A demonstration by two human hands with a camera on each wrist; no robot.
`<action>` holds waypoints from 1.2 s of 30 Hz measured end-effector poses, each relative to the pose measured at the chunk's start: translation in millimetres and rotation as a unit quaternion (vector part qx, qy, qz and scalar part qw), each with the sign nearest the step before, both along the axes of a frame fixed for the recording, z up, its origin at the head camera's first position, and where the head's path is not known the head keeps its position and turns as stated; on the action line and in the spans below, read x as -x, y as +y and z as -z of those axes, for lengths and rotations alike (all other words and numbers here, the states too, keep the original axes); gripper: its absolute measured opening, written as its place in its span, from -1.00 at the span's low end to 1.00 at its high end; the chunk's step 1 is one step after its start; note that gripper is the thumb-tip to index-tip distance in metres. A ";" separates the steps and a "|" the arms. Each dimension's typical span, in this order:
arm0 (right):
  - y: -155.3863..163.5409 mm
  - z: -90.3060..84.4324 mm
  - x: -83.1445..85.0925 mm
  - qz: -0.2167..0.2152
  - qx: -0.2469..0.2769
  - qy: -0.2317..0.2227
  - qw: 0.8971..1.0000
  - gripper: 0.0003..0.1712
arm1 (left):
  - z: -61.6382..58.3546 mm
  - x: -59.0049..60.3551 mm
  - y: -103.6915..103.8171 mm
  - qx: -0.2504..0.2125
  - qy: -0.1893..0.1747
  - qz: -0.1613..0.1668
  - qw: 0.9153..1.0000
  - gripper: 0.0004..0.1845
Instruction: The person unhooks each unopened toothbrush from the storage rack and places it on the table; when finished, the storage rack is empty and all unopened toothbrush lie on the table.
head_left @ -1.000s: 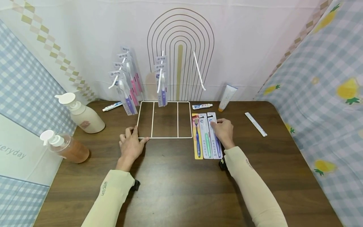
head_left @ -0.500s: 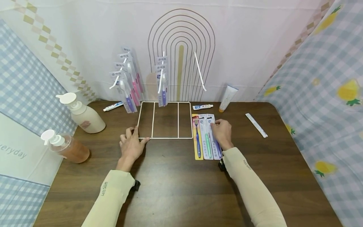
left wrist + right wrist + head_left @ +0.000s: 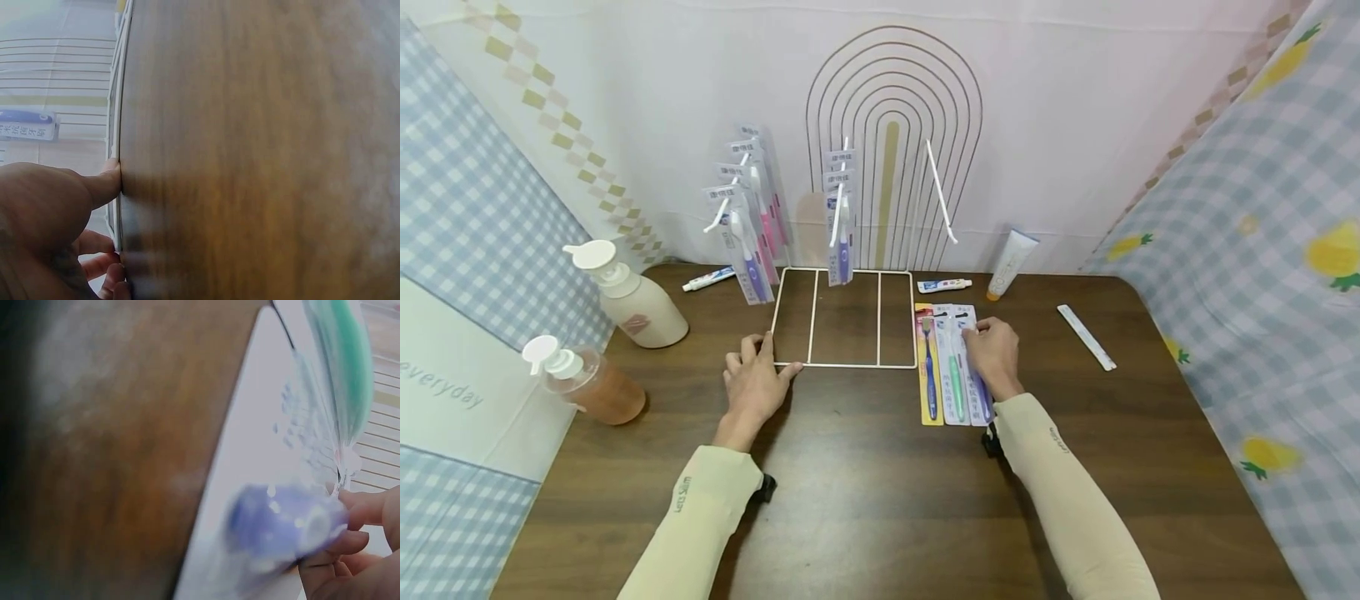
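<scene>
My left hand (image 3: 758,385) rests at the near left corner of a white wire rack (image 3: 859,366), with the thumb on its front bar and the fingers by the left side. In the left wrist view, the thumb (image 3: 106,181) touches the wire. My right hand (image 3: 996,354) pinches the right edge of a packaged purple toothbrush (image 3: 981,392), partly covered by the fingers. Left of that pack lie a packaged green toothbrush (image 3: 956,383) and a yellow-backed pack with a blue toothbrush (image 3: 932,383). The purple handle (image 3: 281,519) looks blurred in the right wrist view.
Several packaged toothbrushes (image 3: 752,271) hang from the rack's left hook, and others (image 3: 842,242) from its middle hook. A bare right hook (image 3: 942,196) juts forward. Small toothpaste tubes (image 3: 944,285), a standing tube (image 3: 1011,265), a thin white packet (image 3: 1086,337) and pump bottles (image 3: 643,304) surround it.
The packaged purple toothbrush has slid slightly left under my right hand, closing the narrow gap to the green one. My left hand stays at the rack's corner. The head view has shifted a little.
</scene>
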State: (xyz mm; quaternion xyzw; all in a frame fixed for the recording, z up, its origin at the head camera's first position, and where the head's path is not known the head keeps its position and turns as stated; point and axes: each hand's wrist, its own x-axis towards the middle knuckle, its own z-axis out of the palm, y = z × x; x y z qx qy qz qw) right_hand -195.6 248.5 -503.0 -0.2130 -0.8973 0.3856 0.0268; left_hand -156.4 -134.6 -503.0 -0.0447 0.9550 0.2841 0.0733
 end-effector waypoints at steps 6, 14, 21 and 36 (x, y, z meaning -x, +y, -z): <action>-11.1 -9.0 1.4 0.001 -0.006 0.002 1.000 -0.42 | -0.1 -0.2 1.1 0.000 0.001 -0.005 1.000 -0.06; -35.7 -29.9 17.0 -0.064 -0.007 0.051 0.997 -0.49 | 2.1 -0.9 -0.2 -0.010 0.012 -0.009 1.000 -0.06; -60.2 -57.9 39.8 -0.177 0.008 0.113 0.978 -0.61 | 1.1 0.7 0.0 -0.002 0.005 -0.003 1.000 -0.06; -126.4 -136.2 67.2 -0.275 0.021 0.189 0.943 -0.56 | 0.6 2.4 2.3 0.000 0.001 -0.008 1.000 -0.05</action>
